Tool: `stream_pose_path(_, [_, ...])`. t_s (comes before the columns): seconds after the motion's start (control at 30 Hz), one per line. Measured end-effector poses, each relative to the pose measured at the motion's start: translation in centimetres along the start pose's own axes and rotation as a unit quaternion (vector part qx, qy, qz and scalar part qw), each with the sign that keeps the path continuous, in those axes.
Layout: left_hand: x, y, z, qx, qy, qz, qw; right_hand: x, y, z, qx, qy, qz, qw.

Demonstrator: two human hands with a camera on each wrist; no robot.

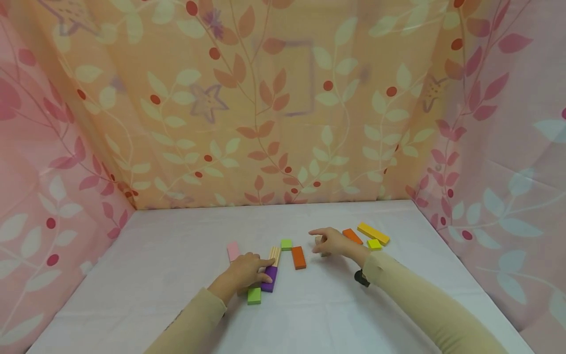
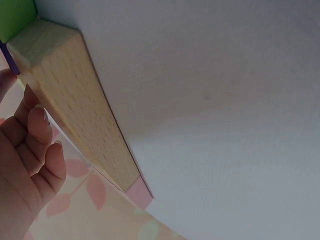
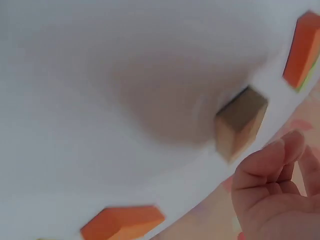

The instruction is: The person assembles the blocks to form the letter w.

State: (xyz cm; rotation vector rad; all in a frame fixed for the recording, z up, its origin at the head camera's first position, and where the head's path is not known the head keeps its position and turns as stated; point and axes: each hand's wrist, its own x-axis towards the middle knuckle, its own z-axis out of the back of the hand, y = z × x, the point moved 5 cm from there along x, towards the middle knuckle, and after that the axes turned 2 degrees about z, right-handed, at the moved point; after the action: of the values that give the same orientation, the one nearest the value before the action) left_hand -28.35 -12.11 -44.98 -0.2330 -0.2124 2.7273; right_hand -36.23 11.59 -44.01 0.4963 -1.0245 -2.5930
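Head view: the left hand (image 1: 242, 271) rests its fingers on the purple block (image 1: 269, 286), next to the ribbed wooden piece (image 1: 275, 253); whether they pinch it, I cannot tell. The right hand (image 1: 333, 242) has fingers spread, a plain wooden block (image 3: 242, 122) just beside them on the white tabletop (image 1: 155, 275). Judged step: arranging blocks; the next move likely calls for steadying the purple block.

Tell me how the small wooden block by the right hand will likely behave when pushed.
The small wooden block should stay stiff, as it looks like solid wood. Its flat faces suggest it would slide or tip rather than roll. It's probably light too, being small beside the right hand.
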Motion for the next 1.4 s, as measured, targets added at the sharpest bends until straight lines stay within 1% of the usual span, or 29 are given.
stream_pose_path(0.13, [0.0,0.0,0.1,-0.001,-0.002,-0.002,1.0,0.0,-0.9,1.6,-0.042,-0.002,0.007,0.9991])
stream_pose_path(0.2, [0.0,0.0,0.0,0.0,-0.001,-0.002,1.0,0.0,-1.3,2.1,-0.062,0.007,0.005,0.998])
stream_pose_path(0.27, [-0.1,0.0,0.1,0.0,-0.001,-0.002,1.0,0.1,-1.7,2.4,-0.07,0.017,0.002,0.9974])
stream_pose_path(0.43, [-0.1,0.0,0.0,-0.002,-0.001,-0.003,1.0,0.2,-2.6,2.7,-0.051,0.048,-0.011,0.9975])
stream_pose_path(0.57, [-0.1,-0.1,-0.1,-0.004,-0.002,-0.004,1.0,0.3,-3.0,2.4,-0.05,0.069,-0.012,0.9963])
stream_pose_path(0.77, [-0.1,-0.2,0.0,-0.004,0.002,0.002,1.0,0.8,-3.6,2.3,-0.074,0.074,-0.018,0.9944])
stream_pose_path(0.93, [-0.1,-0.2,0.1,-0.006,0.003,0.004,1.0,1.0,-3.5,2.3,-0.07,0.081,-0.037,0.9936])
stream_pose_path(1.07, [-0.1,-0.2,0.1,-0.003,0.001,0.002,1.0,0.9,-3.3,2.2,-0.06,0.076,-0.04,0.9945])
stream_pose_path(1.13, [-0.1,-0.1,0.0,0.002,0.001,0.002,1.0,0.9,-3.4,2.2,-0.053,0.067,-0.033,0.9958])
stream_pose_path(1.27, [0.0,0.0,-0.1,0.005,0.001,0.003,1.0,0.9,-3.9,1.9,-0.006,0.034,-0.021,0.9992])
stream_pose_path(1.33, [-0.1,-0.1,0.0,0.003,0.001,0.002,1.0,0.8,-3.9,1.7,0.01,0.017,-0.016,0.9997])
stream_pose_path(1.4, [-0.1,-0.1,0.0,0.001,-0.001,0.0,1.0,0.6,-3.9,1.4,0.015,0.001,-0.013,0.9998])
